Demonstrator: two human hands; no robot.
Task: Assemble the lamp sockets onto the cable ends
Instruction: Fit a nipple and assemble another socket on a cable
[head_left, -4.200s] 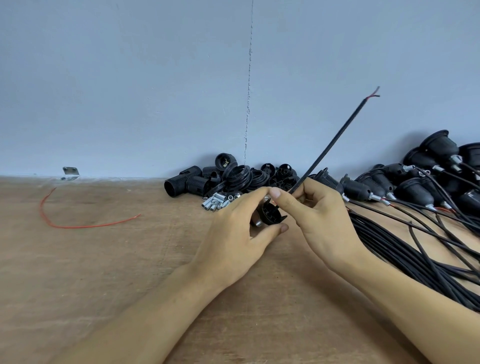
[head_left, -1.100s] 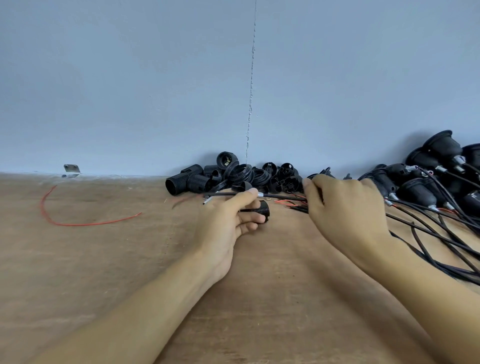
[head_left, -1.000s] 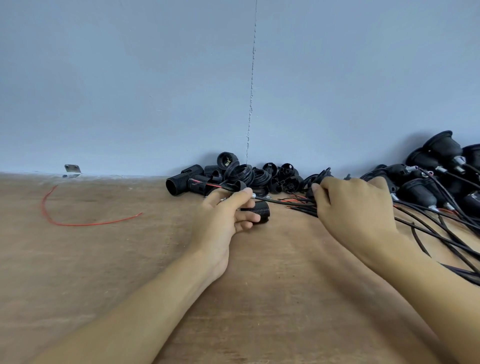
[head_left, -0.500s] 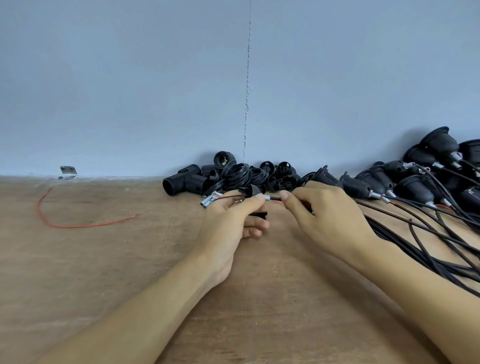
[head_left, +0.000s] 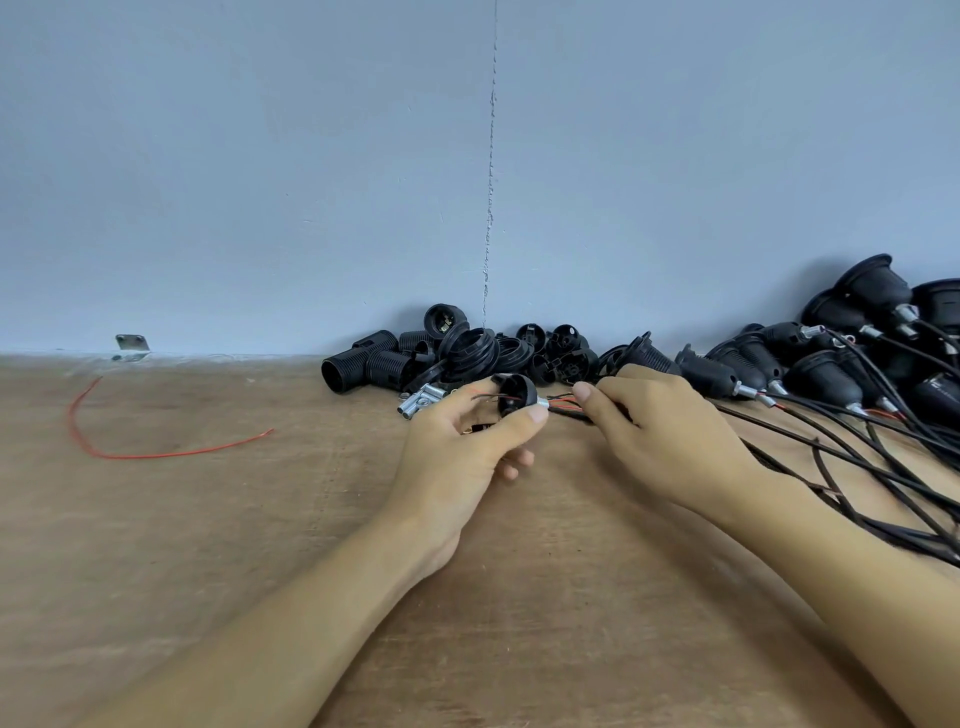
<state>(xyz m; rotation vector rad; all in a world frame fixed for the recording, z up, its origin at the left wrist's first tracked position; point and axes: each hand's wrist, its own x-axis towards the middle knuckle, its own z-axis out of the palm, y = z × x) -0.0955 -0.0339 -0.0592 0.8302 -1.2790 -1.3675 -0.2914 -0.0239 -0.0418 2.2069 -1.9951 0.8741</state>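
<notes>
My left hand (head_left: 462, 447) grips a small black socket cap (head_left: 514, 395) between thumb and fingers, just above the wooden table (head_left: 260, 545). A thin red and a thin black wire stick out of the cap's left side. My right hand (head_left: 660, 431) pinches the black cable (head_left: 569, 410) right beside the cap's metal nipple, where red and black conductors show. The cable runs off to the right under my right hand.
Loose black socket bodies and rings (head_left: 447, 353) lie piled against the blue wall, with small metal tubes (head_left: 418, 402) in front. Finished sockets on cables (head_left: 810, 374) fill the right side. A loose red wire (head_left: 156, 452) lies at left.
Both hands came back from the pile toward the middle. The left hand raised the cap and the right hand slid along the cable until its fingertips sit close to the cap.
</notes>
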